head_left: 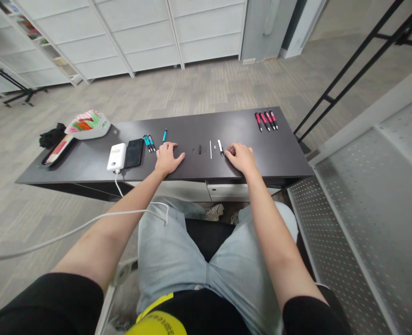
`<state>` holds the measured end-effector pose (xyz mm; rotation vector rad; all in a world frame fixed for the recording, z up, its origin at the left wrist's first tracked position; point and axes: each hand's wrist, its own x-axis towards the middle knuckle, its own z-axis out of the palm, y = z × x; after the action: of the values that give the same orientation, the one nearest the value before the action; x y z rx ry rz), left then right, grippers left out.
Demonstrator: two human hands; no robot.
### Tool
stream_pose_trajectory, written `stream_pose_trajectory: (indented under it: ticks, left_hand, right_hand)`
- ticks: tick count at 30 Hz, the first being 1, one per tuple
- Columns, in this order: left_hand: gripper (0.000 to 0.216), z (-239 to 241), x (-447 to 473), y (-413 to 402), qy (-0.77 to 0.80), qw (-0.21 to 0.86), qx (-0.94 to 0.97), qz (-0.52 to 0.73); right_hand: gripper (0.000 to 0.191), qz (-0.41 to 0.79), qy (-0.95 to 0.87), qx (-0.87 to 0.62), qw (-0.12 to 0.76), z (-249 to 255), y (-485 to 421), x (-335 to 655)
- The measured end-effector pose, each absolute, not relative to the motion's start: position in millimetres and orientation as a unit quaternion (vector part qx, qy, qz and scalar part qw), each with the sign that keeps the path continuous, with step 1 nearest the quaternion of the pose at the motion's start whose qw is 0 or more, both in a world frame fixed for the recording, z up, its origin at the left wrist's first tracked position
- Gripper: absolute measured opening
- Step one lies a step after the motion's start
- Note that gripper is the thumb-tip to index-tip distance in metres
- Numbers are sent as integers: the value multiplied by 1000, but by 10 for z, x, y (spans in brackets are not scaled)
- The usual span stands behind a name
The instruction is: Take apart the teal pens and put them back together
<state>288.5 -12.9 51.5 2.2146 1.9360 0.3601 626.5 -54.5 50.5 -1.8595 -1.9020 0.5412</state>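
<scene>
My left hand lies on the dark table with its fingers apart, just below a single teal pen. My right hand rests on the table with curled fingers; a small dark spot shows at its fingertips, too small to name. Left of those fingertips is a white pen barrel with a black end. Between my hands lie a thin white refill, a short black piece, a tiny white piece and a tiny dark bit.
Several teal pens lie beside a black phone and a white power bank with a white cable. Several red pens are at the back right. A white basket and a black tray stand at the left.
</scene>
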Motion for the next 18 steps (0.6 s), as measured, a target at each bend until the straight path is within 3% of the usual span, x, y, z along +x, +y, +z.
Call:
stream_pose_trajectory:
  ticks: [18]
  left_hand:
    - [68, 500, 2871, -124, 658, 83, 741, 110]
  right_hand:
    - [40, 197, -686, -664, 224, 523, -460, 6112]
